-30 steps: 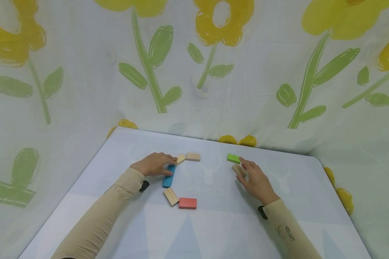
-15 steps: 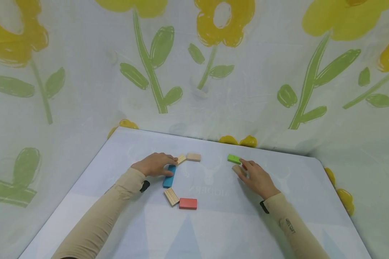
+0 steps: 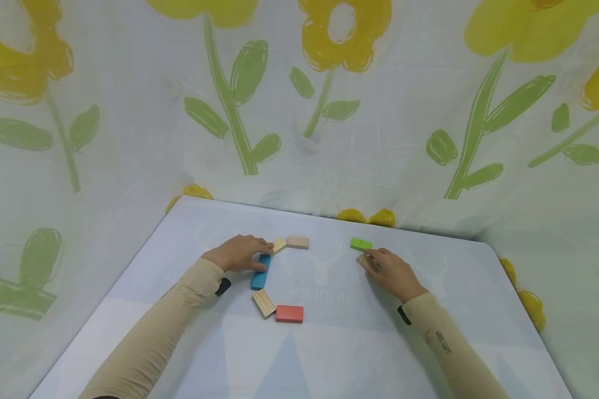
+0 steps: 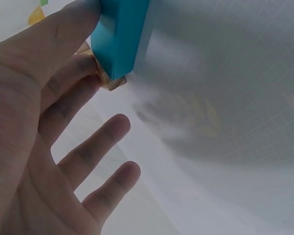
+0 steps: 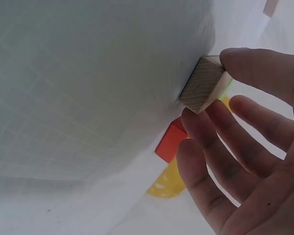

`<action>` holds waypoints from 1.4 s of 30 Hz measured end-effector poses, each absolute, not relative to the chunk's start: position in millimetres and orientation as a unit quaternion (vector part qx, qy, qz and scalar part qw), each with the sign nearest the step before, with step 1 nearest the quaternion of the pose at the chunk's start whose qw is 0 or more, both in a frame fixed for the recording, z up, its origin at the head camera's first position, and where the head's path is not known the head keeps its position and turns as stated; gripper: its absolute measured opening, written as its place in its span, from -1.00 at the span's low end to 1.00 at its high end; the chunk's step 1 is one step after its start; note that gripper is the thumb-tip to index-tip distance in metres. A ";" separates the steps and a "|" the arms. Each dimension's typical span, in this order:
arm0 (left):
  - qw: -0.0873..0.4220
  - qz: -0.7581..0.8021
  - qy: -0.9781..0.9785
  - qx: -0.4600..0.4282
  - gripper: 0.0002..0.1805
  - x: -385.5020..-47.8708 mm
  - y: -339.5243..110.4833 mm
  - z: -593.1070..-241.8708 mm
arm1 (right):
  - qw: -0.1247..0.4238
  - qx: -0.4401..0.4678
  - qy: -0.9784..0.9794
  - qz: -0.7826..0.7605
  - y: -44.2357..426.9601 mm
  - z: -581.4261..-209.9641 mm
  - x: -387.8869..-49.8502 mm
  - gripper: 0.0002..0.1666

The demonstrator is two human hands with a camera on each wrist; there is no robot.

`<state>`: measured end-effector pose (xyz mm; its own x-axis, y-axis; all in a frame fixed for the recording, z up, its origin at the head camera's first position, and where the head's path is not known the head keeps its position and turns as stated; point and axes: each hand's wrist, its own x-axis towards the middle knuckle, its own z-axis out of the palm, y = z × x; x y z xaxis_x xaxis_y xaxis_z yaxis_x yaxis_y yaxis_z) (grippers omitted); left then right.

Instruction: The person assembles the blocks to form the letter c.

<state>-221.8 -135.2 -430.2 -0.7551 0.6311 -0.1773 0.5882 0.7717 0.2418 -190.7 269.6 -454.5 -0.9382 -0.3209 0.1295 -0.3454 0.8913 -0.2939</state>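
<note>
My left hand (image 3: 237, 254) rests at the blue block (image 3: 262, 274), its thumb touching the blue side. Its index and middle fingers reach a pale wooden block (image 4: 110, 83) at the blue block's far end, while the other two fingers stay spread. Further right, my right hand (image 3: 395, 271) pinches a wooden block (image 5: 203, 84) between thumb and fingertips, low at the table. Just beyond that block lies a green block (image 3: 361, 244). A red block (image 5: 171, 141) shows beside the right fingers in the right wrist view; the hand hides it in the head view.
A striped wooden block (image 3: 264, 303) and another red block (image 3: 289, 314) continue the curve from the blue block's near end. A pale block (image 3: 298, 242) sits at the curve's far end. The white table (image 3: 329, 354) meets a flower-printed cloth (image 3: 379, 138) at its back edge.
My right hand shifted a little right, then came back left over the wooden block, covering the red block glimpsed beneath it. The left hand and its blocks have stayed put.
</note>
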 end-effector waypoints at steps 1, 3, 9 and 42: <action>0.126 0.086 0.933 0.327 -0.45 -221.6 -135.2 -430.0 | 0.038 0.172 -0.972 0.157 269.4 -454.4 -191.0 -0.57; 0.129 0.085 0.932 0.327 -0.45 -221.0 -135.5 -429.9 | 0.035 0.169 -0.973 0.154 269.7 -454.1 -191.1 -0.57; 0.123 0.090 0.931 0.331 -0.46 -220.6 -136.1 -430.4 | 0.018 0.155 -0.977 0.145 270.3 -455.2 -193.8 -0.56; 0.114 0.090 0.931 0.335 -0.45 -220.8 -136.3 -431.4 | 0.059 0.159 -0.974 0.149 267.9 -455.1 -198.3 -0.61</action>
<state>-220.8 -136.3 -431.4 -0.7504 0.6434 -0.1513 0.6026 0.7600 0.2435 -198.3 267.9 -455.1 -0.9427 -0.2914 0.1626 -0.3267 0.9052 -0.2717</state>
